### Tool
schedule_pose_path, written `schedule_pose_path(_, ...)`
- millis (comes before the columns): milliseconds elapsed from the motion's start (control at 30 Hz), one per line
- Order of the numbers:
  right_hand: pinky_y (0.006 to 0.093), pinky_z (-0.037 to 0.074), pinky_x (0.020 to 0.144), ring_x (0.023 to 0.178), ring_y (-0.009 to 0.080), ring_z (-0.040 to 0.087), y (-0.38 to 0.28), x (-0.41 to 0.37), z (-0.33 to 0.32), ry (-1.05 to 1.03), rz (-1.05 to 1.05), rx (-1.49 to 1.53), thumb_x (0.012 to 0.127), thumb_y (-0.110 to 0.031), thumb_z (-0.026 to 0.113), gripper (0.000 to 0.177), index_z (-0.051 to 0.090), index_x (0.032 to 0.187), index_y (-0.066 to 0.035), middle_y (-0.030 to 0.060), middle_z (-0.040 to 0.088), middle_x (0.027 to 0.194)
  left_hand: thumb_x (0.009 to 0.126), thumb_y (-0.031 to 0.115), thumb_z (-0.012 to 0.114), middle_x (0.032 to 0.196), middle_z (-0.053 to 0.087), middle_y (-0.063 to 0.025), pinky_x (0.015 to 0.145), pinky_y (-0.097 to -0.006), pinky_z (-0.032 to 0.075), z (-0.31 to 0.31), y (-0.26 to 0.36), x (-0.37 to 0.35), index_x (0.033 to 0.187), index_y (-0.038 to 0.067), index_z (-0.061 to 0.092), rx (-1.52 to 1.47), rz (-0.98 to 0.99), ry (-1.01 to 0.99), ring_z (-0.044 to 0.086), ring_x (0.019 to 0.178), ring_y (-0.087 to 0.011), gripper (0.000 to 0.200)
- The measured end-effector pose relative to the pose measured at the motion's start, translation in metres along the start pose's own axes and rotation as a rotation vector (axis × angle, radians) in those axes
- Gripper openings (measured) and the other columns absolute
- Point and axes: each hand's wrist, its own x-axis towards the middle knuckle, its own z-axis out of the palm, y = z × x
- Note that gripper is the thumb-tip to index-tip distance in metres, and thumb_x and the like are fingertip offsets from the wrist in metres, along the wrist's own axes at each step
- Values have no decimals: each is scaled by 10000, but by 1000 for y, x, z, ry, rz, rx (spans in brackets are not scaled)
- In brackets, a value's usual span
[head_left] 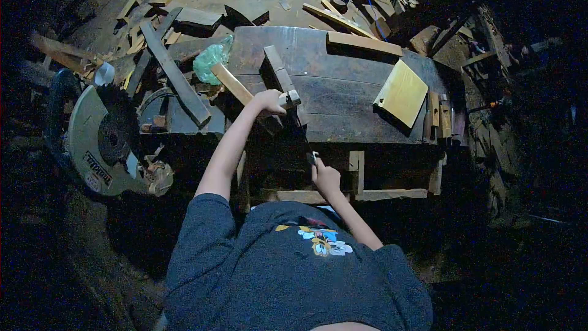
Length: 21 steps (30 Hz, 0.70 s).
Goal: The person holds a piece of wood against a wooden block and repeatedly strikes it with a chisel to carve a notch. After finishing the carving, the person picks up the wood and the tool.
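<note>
My left hand (271,102) is closed round a small wooden block (289,99) at the front edge of the dark workbench (343,116). Just below the bench edge, my right hand (326,179) grips the handle (313,158) of a thin dark tool, which looks like a saw. Its narrow blade (303,133) runs up towards the block; the contact point is too dark to make out. Behind my left hand lie a grey wooden bar (278,68) and a light wooden strip (231,83).
A circular saw machine (101,141) stands at the left, near a long grey board (174,73). Green plastic (213,60) lies behind. A yellowish board (402,94) and a long wooden piece (364,43) rest on the bench's right half.
</note>
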Motion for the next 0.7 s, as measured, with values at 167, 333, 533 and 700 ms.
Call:
schedule_pose_path(167, 357, 398, 376, 398, 267, 490, -25, 57, 0, 92, 24, 63, 691, -212, 462, 129, 481, 687, -85, 119, 486, 469, 435, 411, 617, 766, 532, -189, 661, -334, 415, 9, -2, 3, 796, -33, 515, 98, 18, 19, 518, 742, -276, 582)
schedule_pose_path(333, 355, 395, 375, 391, 274, 481, -37, 82, 2, 126, -6, 31, 687, -203, 460, 137, 483, 689, -69, 123, 477, 458, 421, 414, 616, 717, 537, -189, 618, -344, 428, -7, 20, -15, 702, -37, 525, 156, -33, 70, 531, 691, -281, 539)
schedule_pose_path(533, 335, 388, 345, 355, 233, 474, -15, -3, -4, 13, 30, -14, 669, -196, 474, 159, 480, 793, -98, 100, 457, 410, 440, 398, 605, 772, 540, -159, 648, -348, 417, -3, 17, -12, 781, 14, 520, 147, -26, 62, 521, 740, -263, 520)
schedule_pose_path(700, 377, 406, 426, 459, 285, 508, -41, 76, 3, 73, 126, 141, 705, -246, 425, 191, 485, 721, -66, 138, 504, 506, 444, 387, 614, 771, 540, -160, 635, -351, 418, -2, 29, -20, 777, 19, 522, 202, -79, 110, 520, 741, -264, 504)
